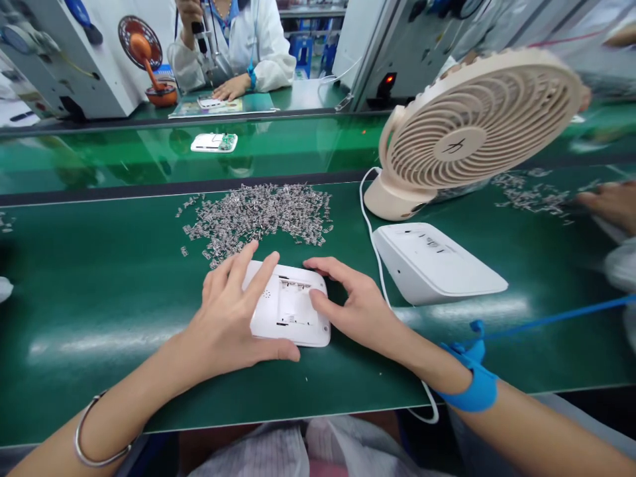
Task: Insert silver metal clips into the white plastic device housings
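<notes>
A white plastic device housing (pixel 264 318) lies on the green bench with its battery compartment facing up. Metal contacts (pixel 297 285) show along the compartment's upper edge. My left hand (pixel 233 311) spans the housing's left side, fingers over the top and thumb along the near edge. From the right, my right hand (pixel 355 305) grips the same housing, its thumb at the compartment and its index finger by the upper right corner. Just beyond the housing is a heap of small metal spring contacts (pixel 263 215); the fingertips of my left hand reach its near edge.
A beige fan (pixel 460 142) stands right of the heap, its white cable (pixel 370 225) running down the bench. Nearby sits a white wedge-shaped casing (pixel 442 265). Another device half (pixel 213 142) lies on the green strip beyond. Across from me a person (pixel 233 53) works with a hand tool.
</notes>
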`<state>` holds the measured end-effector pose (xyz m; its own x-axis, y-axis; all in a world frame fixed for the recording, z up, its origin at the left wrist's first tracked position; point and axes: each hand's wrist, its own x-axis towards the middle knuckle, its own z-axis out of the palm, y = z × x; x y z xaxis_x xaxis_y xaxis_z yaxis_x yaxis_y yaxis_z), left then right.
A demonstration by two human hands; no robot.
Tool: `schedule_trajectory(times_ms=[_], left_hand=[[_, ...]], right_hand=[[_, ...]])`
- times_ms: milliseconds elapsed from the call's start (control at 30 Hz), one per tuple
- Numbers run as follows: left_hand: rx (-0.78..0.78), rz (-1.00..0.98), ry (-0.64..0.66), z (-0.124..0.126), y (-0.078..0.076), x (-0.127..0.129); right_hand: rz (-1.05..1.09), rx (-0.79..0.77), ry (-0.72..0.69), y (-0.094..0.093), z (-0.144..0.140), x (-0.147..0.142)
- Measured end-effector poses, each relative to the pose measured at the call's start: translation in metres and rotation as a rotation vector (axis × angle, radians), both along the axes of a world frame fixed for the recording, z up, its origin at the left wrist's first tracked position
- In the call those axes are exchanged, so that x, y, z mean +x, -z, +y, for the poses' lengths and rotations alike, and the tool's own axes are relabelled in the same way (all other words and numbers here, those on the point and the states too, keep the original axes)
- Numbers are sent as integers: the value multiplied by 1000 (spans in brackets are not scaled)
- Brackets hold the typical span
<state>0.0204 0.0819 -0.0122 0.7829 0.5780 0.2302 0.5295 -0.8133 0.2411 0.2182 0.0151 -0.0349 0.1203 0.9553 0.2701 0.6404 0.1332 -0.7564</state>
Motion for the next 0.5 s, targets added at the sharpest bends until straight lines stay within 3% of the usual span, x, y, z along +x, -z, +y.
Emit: schedule_trajectory(times_ms=[500], left_hand=[[0, 29, 17, -7, 2, 3]], right_hand=[[-22, -45, 36, -1, 5, -4]])
